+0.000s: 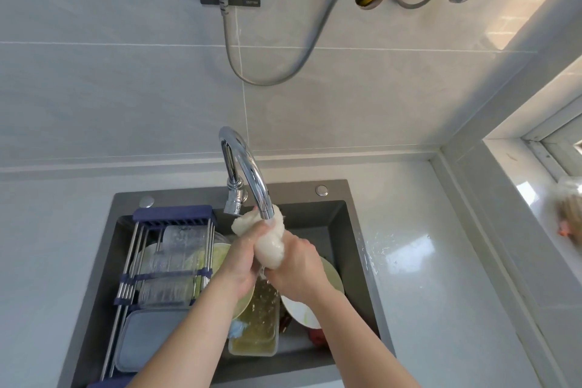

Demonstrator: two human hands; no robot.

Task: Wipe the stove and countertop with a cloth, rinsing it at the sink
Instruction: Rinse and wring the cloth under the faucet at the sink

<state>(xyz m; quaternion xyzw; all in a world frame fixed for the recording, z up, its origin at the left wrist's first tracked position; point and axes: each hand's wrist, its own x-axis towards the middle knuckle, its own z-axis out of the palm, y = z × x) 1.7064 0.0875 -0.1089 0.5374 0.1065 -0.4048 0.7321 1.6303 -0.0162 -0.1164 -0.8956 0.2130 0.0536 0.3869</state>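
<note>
A wet white cloth (270,246) is bunched up under the spout of the chrome faucet (248,173), above the dark grey sink (341,224). My left hand (239,264) grips the cloth's left side and my right hand (297,271) grips its lower right part, with the cloth squeezed between them. Water runs from the cloth down into a clear container (255,321) of yellowish liquid in the basin. The stove is out of view.
A metal drying rack (163,264) with glassware spans the sink's left half. Plates (330,280) and dishes fill the basin under my hands. Wet white countertop (419,261) lies to the right. A window sill (535,195) with a bag sits far right. Wall valves and a socket hang above.
</note>
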